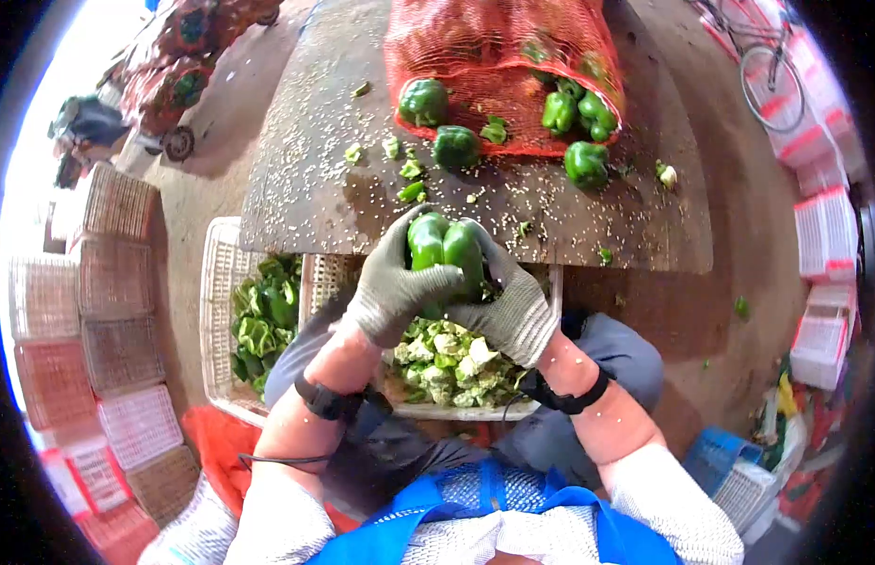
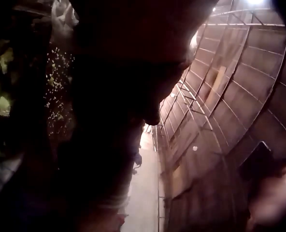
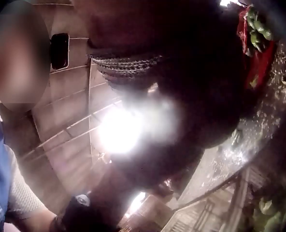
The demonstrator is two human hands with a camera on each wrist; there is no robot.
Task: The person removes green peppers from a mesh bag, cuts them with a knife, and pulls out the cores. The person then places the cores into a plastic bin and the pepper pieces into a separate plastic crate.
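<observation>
Between both gloved hands is a large green bell pepper [image 1: 444,247], held over the table's near edge in the head view. My left hand [image 1: 397,282] grips its left side, thumb laid across the front. From the right, my right hand [image 1: 506,306] wraps the pepper's side and lower part. Under the hands a white crate holds pale green pepper cores [image 1: 447,363]. Loose green peppers [image 1: 456,147] lie just beyond on the table, near the mouth of a red mesh sack [image 1: 503,56]. Both wrist views are mostly dark, hiding the fingers.
The brown table [image 1: 324,179] is strewn with seeds and scraps. To the left, another white crate [image 1: 221,311] contains green pepper pieces [image 1: 268,320]. Stacked crates [image 1: 117,320] stand at far left, and a blue crate [image 1: 715,457] sits at lower right. A bicycle [image 1: 774,85] is at upper right.
</observation>
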